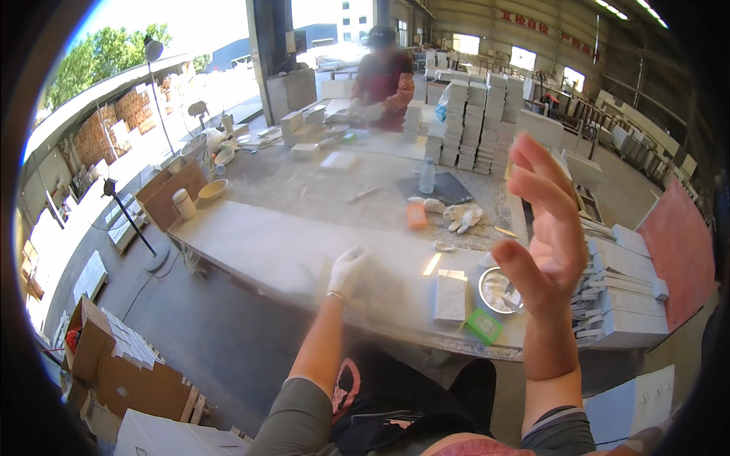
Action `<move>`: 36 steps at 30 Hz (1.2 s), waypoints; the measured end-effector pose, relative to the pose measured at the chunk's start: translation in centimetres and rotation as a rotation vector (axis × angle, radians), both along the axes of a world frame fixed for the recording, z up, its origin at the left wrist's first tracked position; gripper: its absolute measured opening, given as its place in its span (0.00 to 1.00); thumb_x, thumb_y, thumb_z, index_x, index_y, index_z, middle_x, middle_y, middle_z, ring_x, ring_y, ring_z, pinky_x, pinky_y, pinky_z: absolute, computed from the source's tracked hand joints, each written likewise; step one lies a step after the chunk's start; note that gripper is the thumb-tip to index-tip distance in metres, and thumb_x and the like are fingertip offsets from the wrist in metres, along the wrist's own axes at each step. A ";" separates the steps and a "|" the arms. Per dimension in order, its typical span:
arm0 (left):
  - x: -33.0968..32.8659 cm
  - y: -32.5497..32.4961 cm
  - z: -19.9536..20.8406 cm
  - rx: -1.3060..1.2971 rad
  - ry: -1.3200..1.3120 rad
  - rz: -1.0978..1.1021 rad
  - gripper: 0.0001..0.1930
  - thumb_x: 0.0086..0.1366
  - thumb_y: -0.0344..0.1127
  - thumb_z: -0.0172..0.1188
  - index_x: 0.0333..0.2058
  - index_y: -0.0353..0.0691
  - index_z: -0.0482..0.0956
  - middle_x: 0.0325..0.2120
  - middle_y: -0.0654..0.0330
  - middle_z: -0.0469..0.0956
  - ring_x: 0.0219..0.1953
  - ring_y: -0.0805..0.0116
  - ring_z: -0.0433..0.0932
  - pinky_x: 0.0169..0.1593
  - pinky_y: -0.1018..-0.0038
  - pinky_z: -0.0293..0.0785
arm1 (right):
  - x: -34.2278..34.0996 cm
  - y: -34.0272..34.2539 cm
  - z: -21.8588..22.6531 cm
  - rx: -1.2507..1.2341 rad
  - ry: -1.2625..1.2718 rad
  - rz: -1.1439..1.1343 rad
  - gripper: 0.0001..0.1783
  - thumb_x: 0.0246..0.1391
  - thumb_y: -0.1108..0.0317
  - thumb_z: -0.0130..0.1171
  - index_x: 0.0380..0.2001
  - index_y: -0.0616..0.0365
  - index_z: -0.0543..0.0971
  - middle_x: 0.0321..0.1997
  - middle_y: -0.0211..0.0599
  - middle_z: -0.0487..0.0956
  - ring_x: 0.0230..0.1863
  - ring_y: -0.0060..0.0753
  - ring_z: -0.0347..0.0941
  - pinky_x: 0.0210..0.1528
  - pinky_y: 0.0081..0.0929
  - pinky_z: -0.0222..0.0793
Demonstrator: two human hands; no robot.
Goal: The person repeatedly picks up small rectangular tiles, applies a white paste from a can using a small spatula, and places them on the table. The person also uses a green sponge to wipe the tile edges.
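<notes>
My left hand (348,272), in a white glove, is down at the dusty pale worktable (266,228) near its front edge. Haze and the glove blur its fingers, and I cannot make out anything in them. Raised close to the camera on the right, my bare right hand (544,228) holds nothing; its fingers are bent loosely and stand apart from the thumb. Behind and below it on the table is a metal bowl (496,292) of white material, partly covered by the thumb. Left of the bowl stand a white block or tile stack (451,298) and a green box (484,327).
White gloves (462,218), an orange box (416,215) and a clear bottle (427,176) lie farther back. Tall tile stacks (475,125) rise behind. Long white pieces (627,281) are piled right. Across the table works another person (382,80). Cardboard boxes (141,380) stand lower left.
</notes>
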State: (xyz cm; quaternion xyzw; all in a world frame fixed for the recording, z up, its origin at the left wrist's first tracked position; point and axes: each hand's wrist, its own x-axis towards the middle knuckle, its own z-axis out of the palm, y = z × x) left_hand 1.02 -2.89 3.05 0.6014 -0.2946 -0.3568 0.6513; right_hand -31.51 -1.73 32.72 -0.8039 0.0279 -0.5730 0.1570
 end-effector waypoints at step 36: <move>-0.4 0.0 0.0 -0.032 0.097 -0.014 0.11 0.71 0.39 0.66 0.43 0.36 0.84 0.29 0.63 0.84 0.27 0.76 0.81 0.32 0.77 0.77 | -5.6 6.5 -1.7 -0.558 -1.006 0.221 0.44 0.50 0.55 0.58 0.70 0.56 0.58 0.63 0.43 0.65 0.56 0.35 0.62 0.49 0.28 0.65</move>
